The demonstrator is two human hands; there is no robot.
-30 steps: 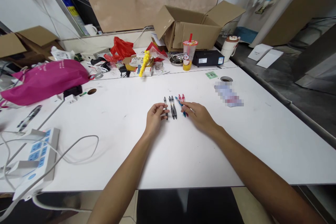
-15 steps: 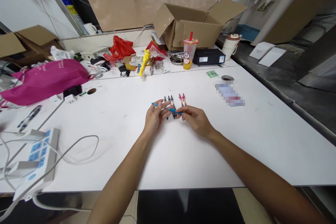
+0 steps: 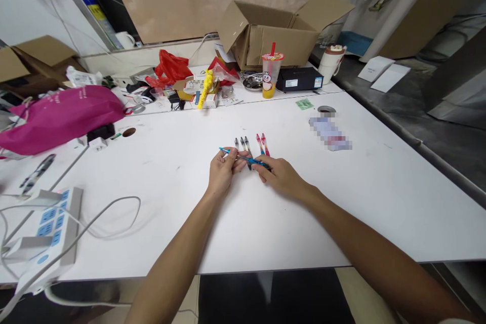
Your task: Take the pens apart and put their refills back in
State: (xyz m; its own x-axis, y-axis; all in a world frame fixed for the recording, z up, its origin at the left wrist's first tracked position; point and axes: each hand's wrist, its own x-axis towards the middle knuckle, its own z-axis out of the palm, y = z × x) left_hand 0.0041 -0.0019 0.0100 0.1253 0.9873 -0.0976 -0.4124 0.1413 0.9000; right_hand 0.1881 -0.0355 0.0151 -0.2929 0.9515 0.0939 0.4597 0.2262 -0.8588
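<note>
A blue pen (image 3: 251, 160) is held level between both hands above the white table (image 3: 182, 233). Its thin left part is pinched by my left hand (image 3: 222, 169), whose thumb and fingers close on it. My right hand (image 3: 279, 174) grips the thicker blue part at the right. Just beyond the hands lie three dark-tipped clear pens (image 3: 242, 140) side by side, partly covered by my left hand. To their right rest two pens with red tops (image 3: 260, 140), their lower ends close to my right fingers.
At the left are a power strip (image 3: 66, 228) with cables, a black pen (image 3: 38, 172) and a magenta bag (image 3: 64, 114). Along the back stand a cup with a red straw (image 3: 270, 73), a black box (image 3: 299, 80) and a cardboard box (image 3: 279, 43). A tape roll (image 3: 326, 110) lies right.
My right hand has shifted slightly along the blue pen to the right, and more of the thin part shows between the hands. The whole view has moved a little.
</note>
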